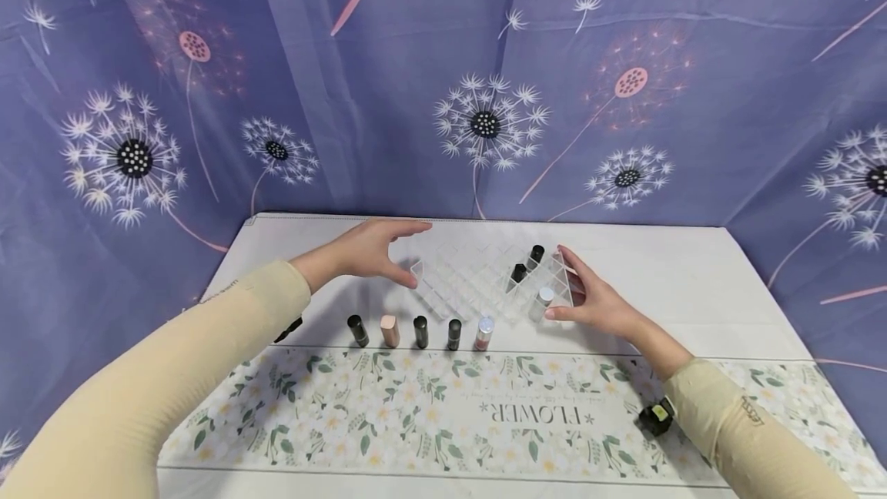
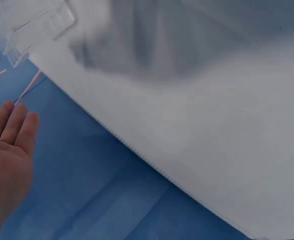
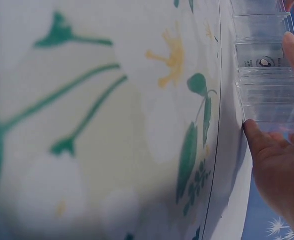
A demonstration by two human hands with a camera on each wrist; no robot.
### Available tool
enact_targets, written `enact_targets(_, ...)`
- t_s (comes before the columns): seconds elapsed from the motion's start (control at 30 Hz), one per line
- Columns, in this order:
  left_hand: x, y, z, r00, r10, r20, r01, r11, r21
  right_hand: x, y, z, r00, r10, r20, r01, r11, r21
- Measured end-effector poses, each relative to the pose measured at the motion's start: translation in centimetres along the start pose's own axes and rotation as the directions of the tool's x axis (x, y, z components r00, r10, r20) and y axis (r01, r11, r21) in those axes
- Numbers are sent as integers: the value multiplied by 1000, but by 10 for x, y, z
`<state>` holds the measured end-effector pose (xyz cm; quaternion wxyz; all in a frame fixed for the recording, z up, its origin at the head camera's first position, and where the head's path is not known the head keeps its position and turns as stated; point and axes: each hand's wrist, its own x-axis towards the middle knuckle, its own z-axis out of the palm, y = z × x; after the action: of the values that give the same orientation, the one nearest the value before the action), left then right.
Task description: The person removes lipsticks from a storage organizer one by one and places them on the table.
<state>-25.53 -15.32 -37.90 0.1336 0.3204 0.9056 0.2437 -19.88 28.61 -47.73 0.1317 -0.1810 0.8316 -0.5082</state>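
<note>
The left hand (image 1: 373,251) spreads wide, thumb close by the left end of the clear lipstick organizer (image 1: 463,283), which sits on the far part of the tabletop (image 1: 658,272). Probably light, stiff, slick and brittle, it suits holding by both end walls; the right hand (image 1: 600,303) grips the right end.

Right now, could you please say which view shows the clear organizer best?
The head view, because nearly all the clear organizer shows. The left wrist view catches one end, the right wrist view part beside the right hand.
</note>
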Motion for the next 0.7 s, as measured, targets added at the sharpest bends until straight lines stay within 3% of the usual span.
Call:
enact_targets(0.23, 5, -8, 10, 999, 12, 52, -9, 998, -59, -1, -3, 1, 1000, 5, -3, -5, 1000, 3)
enact_targets(0.7, 17, -21, 25, 994, 46, 95, -32, 989, -146, -1, -1, 0, 1000, -8, 1, 8, 1000, 4)
